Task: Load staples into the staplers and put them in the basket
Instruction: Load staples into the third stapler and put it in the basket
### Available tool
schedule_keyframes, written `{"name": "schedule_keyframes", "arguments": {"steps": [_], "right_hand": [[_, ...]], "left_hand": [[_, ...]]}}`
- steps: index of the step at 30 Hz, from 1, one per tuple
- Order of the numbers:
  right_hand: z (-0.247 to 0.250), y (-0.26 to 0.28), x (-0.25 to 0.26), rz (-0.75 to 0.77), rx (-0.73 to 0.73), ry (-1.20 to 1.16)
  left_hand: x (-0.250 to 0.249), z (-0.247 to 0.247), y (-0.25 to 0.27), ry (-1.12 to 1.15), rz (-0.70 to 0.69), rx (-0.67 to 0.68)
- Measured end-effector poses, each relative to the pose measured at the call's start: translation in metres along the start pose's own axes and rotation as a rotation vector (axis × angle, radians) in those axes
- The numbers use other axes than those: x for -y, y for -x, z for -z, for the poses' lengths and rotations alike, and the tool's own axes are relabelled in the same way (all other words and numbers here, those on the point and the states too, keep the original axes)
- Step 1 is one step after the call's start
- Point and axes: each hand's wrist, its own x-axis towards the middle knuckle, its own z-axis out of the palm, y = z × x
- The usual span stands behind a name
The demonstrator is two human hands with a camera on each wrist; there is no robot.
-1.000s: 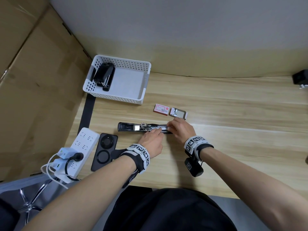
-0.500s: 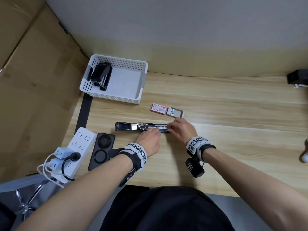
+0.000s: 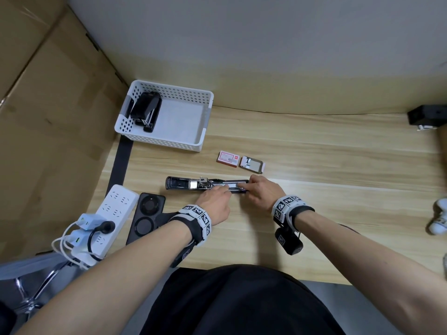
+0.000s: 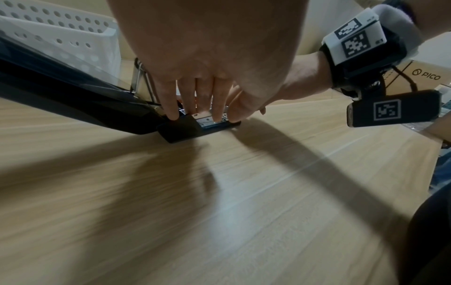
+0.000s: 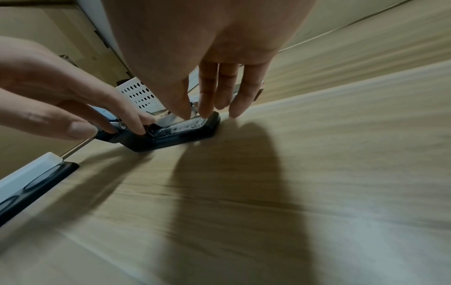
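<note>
Progress looks about halfway: one stapler (image 3: 145,111) already lies in the basket (image 3: 167,144), while a second stapler (image 3: 183,184) lies flipped open on the table (image 3: 314,165). Left hand (image 3: 214,204) pinches it near the hinge; right hand (image 3: 262,193) presses nearly straight fingertips (image 5: 207,113) on the magazine front. Whether staples are seated, I cannot tell. Closing it and putting it in the basket remain.

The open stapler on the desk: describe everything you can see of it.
The stapler is black, plastic-looking, with a shiny metal staple channel. It lies open flat on the desk, lid pointing left. The left hand pinches its middle; the right hand touches the channel's front end with its fingertips.
</note>
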Motion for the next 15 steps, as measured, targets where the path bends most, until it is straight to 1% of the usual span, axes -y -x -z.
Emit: {"name": "schedule_keyframes", "arguments": {"steps": [2, 4, 9, 12, 15], "right_hand": [[0.001, 0.002, -0.002, 0.012, -0.019, -0.025], [0.002, 0.004, -0.004, 0.016, -0.068, -0.074], [0.007, 0.007, -0.011, -0.066, -0.212, -0.156], [0.013, 0.003, -0.017, -0.093, -0.234, -0.158], [0.020, -0.005, -0.024, -0.132, -0.259, -0.159]], "left_hand": [[0.000, 0.001, 0.000, -0.006, -0.006, 0.006], [0.000, 0.002, 0.000, -0.013, -0.011, 0.007], [-0.002, 0.009, -0.003, -0.021, -0.006, -0.021], [-0.005, 0.014, -0.006, -0.039, -0.012, -0.034], [-0.012, 0.020, -0.010, -0.044, -0.022, -0.083]]}}
